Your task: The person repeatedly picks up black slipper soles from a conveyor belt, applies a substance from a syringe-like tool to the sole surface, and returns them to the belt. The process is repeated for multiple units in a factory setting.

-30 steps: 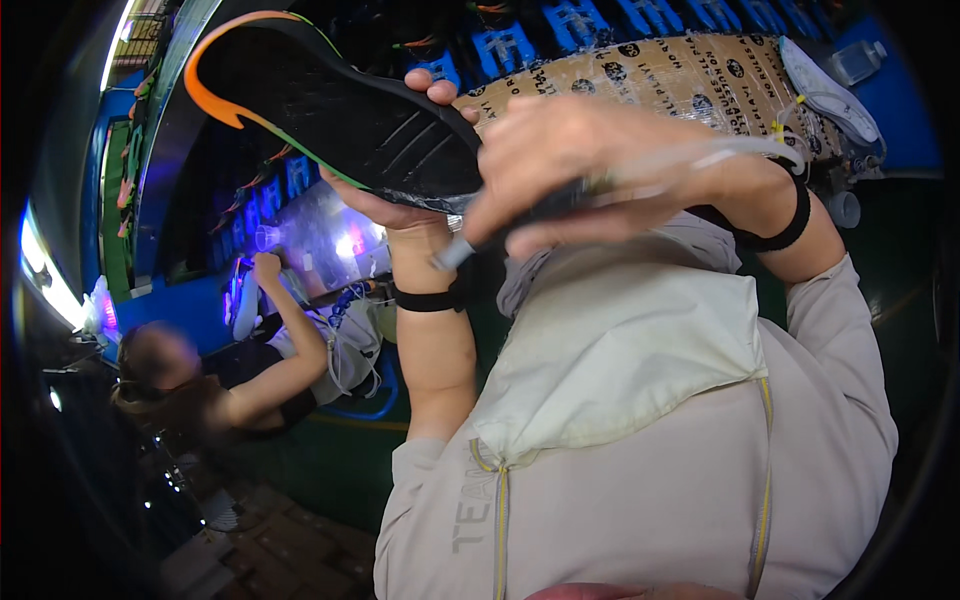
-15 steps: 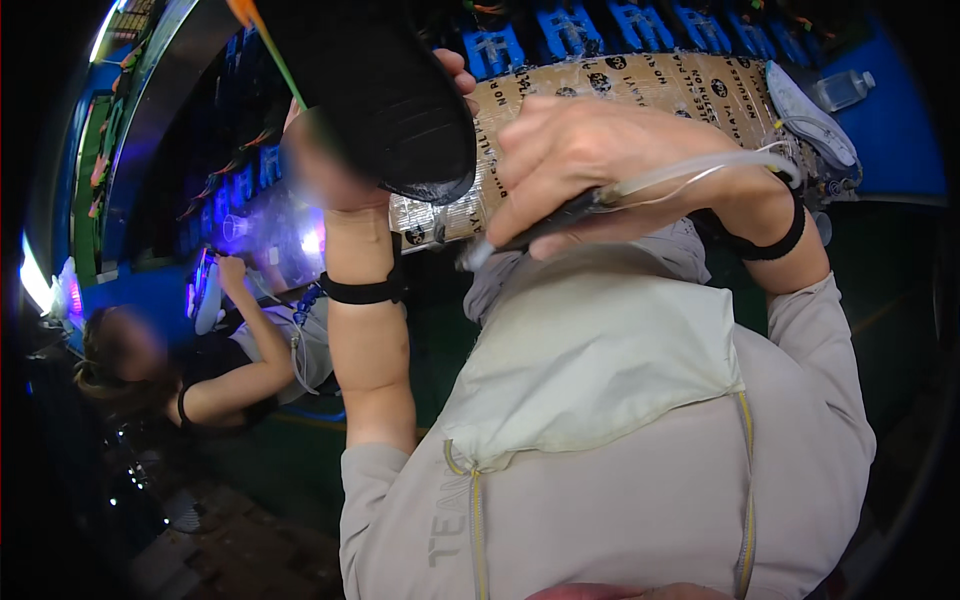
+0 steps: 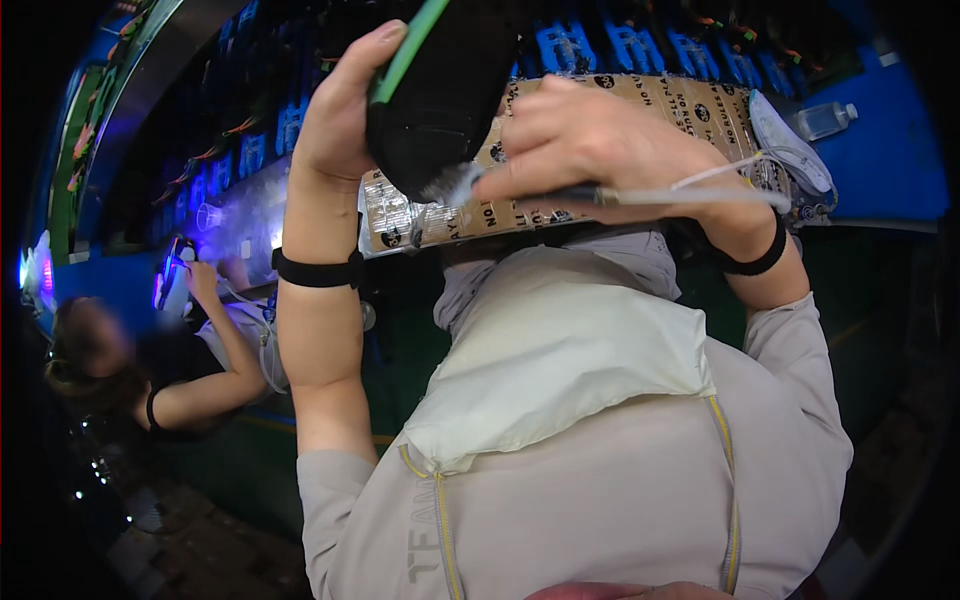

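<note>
My left hand point(image 3: 340, 100) is closed around a black shoe point(image 3: 435, 115), its thumb lying along a bright green edge strip point(image 3: 410, 50). The shoe's upper end runs out of view at the top. In my right hand point(image 3: 590, 140) is a glue brush point(image 3: 555, 193) with a dark handle and a clear hose trailing back over the wrist. Its pale bristles point(image 3: 447, 187) are at the shoe's near, rounded end and seem to touch it; motion blurs them. Most of the right fingertips are hidden behind the hand.
A bench pad point(image 3: 430, 228) covered in printed brown tape lies beneath my hands. To its right are a white shoe point(image 3: 790, 145) and a clear bottle point(image 3: 825, 121). Blue racks point(image 3: 640, 55) line the back. A co-worker point(image 3: 200, 370) sits at the left.
The shoe has tilted, so its broad dark face is turned away and the green edge shows more. The brush has come up and left to the shoe's near end.
</note>
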{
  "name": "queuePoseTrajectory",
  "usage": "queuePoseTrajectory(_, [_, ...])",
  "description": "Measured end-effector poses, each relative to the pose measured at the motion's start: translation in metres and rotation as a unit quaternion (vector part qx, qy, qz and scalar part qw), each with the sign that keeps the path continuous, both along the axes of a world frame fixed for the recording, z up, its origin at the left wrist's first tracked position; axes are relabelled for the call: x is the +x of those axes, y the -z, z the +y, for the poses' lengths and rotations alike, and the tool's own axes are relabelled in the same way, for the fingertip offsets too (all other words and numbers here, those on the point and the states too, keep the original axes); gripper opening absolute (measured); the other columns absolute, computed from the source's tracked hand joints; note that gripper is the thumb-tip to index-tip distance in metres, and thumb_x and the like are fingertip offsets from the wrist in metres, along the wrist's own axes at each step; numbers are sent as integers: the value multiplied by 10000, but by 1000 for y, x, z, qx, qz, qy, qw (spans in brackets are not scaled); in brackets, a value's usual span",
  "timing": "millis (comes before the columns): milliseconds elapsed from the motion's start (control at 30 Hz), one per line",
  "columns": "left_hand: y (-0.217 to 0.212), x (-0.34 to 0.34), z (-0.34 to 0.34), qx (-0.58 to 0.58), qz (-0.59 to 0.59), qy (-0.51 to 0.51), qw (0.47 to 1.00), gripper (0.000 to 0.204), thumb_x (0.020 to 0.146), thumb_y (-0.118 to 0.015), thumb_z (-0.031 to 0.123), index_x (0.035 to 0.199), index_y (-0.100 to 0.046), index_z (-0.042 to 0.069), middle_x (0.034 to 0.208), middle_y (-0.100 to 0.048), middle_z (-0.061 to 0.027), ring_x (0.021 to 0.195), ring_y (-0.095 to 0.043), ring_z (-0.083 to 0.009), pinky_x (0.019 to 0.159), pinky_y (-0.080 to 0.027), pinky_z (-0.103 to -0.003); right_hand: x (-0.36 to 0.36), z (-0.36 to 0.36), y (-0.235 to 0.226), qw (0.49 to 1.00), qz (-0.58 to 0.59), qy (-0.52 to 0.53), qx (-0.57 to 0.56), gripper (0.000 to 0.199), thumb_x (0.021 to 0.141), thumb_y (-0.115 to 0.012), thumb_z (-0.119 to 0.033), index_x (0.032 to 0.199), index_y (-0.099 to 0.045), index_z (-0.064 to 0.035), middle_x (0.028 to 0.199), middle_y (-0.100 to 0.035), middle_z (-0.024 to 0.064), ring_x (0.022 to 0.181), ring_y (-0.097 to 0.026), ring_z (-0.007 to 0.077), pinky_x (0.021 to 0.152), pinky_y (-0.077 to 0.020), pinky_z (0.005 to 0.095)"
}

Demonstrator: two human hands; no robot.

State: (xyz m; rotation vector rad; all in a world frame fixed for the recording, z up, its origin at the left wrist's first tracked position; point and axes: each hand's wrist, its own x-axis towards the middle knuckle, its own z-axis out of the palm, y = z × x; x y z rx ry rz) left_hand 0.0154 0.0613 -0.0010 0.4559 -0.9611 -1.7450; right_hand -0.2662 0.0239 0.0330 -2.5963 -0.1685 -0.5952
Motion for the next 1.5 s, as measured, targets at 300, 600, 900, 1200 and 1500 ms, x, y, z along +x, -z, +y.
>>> queuePoseTrajectory(300, [-7,7,-2,102,-121,-59,986,331,1091,-614,263,1291,-726,24,1169,-783,-78,997,-758,-140,874,-606,-266,12,-3,-8,998,46,-41,6,315,872,-797,-144,1183,-783,-92,931,-691,33,912,-632,252,836,-441,396])
queuePoseTrajectory(600, [9,24,0,144,-67,-24,987,399,1102,-547,277,1335,-697,-11,1199,-777,-136,1049,-762,-203,939,-610,-327,21,-7,-4,995,5,-19,99,270,888,-834,-155,1146,-801,-84,891,-702,51,881,-666,248,828,-509,390])
queuePoseTrajectory(900, [45,-8,44,153,6,16,988,798,1071,-282,521,1534,-447,-107,1337,-647,-361,1176,-692,-501,1028,-594,-548,8,-80,21,907,-87,280,302,356,1014,-753,-233,1335,-740,-80,1192,-780,127,943,-745,192,828,-630,329])
queuePoseTrajectory(1200, [84,-12,46,131,144,-109,975,674,1105,-311,478,1466,-558,-35,1319,-707,-244,1158,-729,-366,1044,-584,-491,24,17,41,992,-58,101,57,362,853,-859,-116,1208,-794,-96,907,-731,82,832,-694,273,756,-554,387])
queuePoseTrajectory(1500, [90,-28,57,102,84,-215,968,598,1103,-435,379,1553,-480,-14,1497,-610,-209,1360,-612,-364,1203,-445,-543,22,-19,52,864,-21,338,373,273,989,-725,-308,1101,-810,-74,939,-781,83,857,-712,181,825,-554,309])
